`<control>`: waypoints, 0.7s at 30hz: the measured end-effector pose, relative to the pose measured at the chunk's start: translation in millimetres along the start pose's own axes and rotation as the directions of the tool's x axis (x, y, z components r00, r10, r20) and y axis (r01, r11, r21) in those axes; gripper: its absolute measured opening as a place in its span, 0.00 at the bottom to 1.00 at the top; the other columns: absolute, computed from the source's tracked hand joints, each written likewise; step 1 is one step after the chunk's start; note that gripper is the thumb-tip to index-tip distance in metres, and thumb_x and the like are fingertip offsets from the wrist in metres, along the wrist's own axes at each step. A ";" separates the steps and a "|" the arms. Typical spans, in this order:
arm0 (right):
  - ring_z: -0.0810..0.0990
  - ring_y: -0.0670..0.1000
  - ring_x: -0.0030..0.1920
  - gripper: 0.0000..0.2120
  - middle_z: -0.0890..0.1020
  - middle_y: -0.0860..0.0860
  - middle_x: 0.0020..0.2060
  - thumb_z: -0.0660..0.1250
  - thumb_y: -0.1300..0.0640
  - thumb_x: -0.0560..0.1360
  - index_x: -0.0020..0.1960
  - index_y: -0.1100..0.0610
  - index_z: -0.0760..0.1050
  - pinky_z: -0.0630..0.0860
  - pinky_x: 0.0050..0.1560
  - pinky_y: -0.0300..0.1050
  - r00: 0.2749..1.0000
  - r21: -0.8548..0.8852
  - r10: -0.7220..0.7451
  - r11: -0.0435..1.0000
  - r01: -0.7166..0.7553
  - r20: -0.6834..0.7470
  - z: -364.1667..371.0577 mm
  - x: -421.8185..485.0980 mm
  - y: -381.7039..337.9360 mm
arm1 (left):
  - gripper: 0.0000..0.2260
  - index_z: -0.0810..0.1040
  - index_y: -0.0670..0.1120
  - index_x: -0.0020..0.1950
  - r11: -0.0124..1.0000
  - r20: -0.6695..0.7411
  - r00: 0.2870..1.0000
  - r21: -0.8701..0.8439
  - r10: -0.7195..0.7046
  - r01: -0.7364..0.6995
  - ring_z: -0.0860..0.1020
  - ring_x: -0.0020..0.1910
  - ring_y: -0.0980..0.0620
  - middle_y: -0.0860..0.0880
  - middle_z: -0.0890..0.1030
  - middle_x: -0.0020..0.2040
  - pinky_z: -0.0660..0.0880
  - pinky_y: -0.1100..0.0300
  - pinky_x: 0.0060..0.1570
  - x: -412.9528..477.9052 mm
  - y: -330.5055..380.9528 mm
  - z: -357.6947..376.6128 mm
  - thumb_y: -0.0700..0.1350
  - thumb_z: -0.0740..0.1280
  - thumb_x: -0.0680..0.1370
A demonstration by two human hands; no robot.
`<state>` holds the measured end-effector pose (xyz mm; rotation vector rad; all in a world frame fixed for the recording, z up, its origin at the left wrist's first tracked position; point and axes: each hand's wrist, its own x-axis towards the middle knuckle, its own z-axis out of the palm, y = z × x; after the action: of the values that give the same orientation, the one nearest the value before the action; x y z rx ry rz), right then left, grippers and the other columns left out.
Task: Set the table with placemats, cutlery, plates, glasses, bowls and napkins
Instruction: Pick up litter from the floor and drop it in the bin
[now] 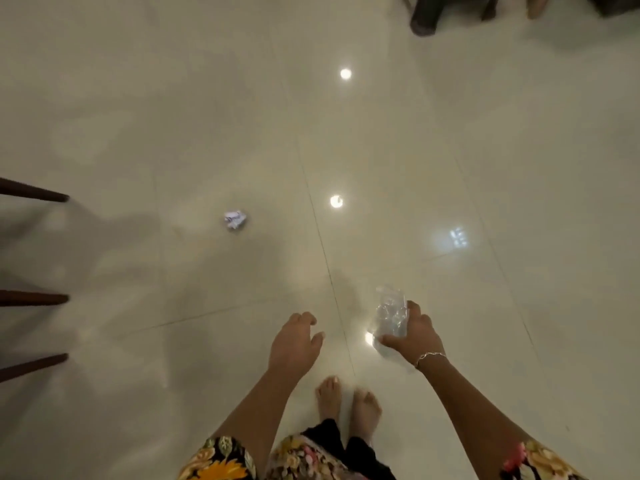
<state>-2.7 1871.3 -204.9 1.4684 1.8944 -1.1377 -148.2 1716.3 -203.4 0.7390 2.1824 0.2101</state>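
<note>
Currently clasps clear plastic wrapper (389,317) in right grip (414,336), thumb & fingers curled round it, low above the floor (485,150) & just ahead of bare feet (346,400). Looks v. light, thin, crinkly, slick; prob. needs no force, but could slide out of a loose hold, so best bunched mid-body, not taken by an edge. Can't tell if anything inside. Lets left grip (294,344) hang released, fingers loosely curled, nothing in it. On floor well ahead & to the left: crumpled white paper (235,220), soft, light, easy pinch from above. Underfoot: glossy pale tiles w/ lamp reflections, prob. slippery barefoot. At left edge: dark chair legs (34,195); top right: more dark furniture (424,19). No worktop in view.
</note>
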 end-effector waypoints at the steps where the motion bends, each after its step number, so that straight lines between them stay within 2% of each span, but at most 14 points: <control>1: 0.76 0.59 0.54 0.38 0.70 0.58 0.57 0.73 0.50 0.67 0.70 0.56 0.56 0.70 0.48 0.45 1.000 -0.003 -0.020 1.000 0.020 0.001 -6.7 -4.5 -18.5 | 0.14 0.71 0.44 0.63 0.999 -0.020 1.000 -0.025 -0.023 0.023 0.72 0.60 0.50 0.47 0.73 0.61 0.67 0.61 0.56 -3.6 -2.8 -14.4 0.48 0.61 0.80; 5: 0.76 0.60 0.53 0.40 0.70 0.59 0.56 0.73 0.49 0.67 0.70 0.55 0.56 0.72 0.53 0.48 0.994 -0.030 -0.105 0.994 0.105 0.006 -17.0 -5.5 -93.6 | 0.13 0.71 0.44 0.63 0.991 -0.097 0.991 -0.108 -0.095 0.084 0.72 0.61 0.50 0.47 0.73 0.61 0.68 0.60 0.57 1.4 -29.0 -68.0 0.45 0.59 0.80; 8: 0.76 0.61 0.54 0.41 0.70 0.60 0.57 0.73 0.49 0.67 0.71 0.56 0.55 0.72 0.54 0.48 0.988 -0.087 -0.151 0.984 0.153 0.029 -16.9 10.3 -153.4 | 0.16 0.68 0.44 0.67 0.979 -0.133 0.978 -0.146 -0.163 0.143 0.71 0.63 0.49 0.46 0.71 0.65 0.68 0.60 0.58 21.7 -60.6 -106.3 0.46 0.59 0.80; 12: 0.75 0.60 0.54 0.40 0.72 0.60 0.57 0.74 0.51 0.66 0.70 0.59 0.56 0.73 0.53 0.49 0.988 -0.098 -0.148 0.984 0.150 0.032 -13.4 47.7 -236.6 | 0.13 0.70 0.44 0.64 0.959 -0.125 0.963 -0.186 -0.239 0.214 0.71 0.62 0.50 0.47 0.72 0.63 0.67 0.61 0.58 64.8 -106.0 -162.9 0.47 0.58 0.80; 16: 0.76 0.59 0.53 0.36 0.73 0.58 0.57 0.73 0.49 0.66 0.66 0.59 0.60 0.76 0.52 0.53 0.989 -0.098 -0.141 0.985 0.144 0.033 -4.4 98.9 -317.6 | 0.14 0.69 0.45 0.64 0.956 -0.123 0.957 -0.168 -0.264 0.242 0.71 0.62 0.49 0.47 0.71 0.63 0.67 0.59 0.59 121.8 -142.7 -219.1 0.47 0.58 0.80; 18: 0.77 0.61 0.51 0.38 0.74 0.60 0.55 0.74 0.49 0.65 0.67 0.58 0.59 0.76 0.53 0.55 0.992 -0.048 -0.117 0.992 0.119 0.038 1.3 125.1 -354.5 | 0.15 0.69 0.45 0.65 0.960 -0.106 0.960 -0.138 -0.260 0.245 0.70 0.63 0.48 0.46 0.71 0.63 0.67 0.58 0.59 151.5 -158.4 -240.4 0.47 0.59 0.80; 21: 0.77 0.62 0.52 0.41 0.75 0.61 0.56 0.76 0.48 0.63 0.68 0.58 0.59 0.76 0.54 0.56 0.987 -0.035 -0.156 0.987 0.158 0.040 14.5 169.0 -397.6 | 0.15 0.68 0.44 0.66 0.959 -0.082 0.958 -0.101 -0.275 0.266 0.69 0.64 0.48 0.46 0.70 0.64 0.68 0.56 0.60 198.9 -180.2 -258.9 0.46 0.59 0.80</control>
<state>-432.0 1920.3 -218.8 1.2876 2.0243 -1.1834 -520.1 1706.8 -228.7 0.3805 2.3210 0.2024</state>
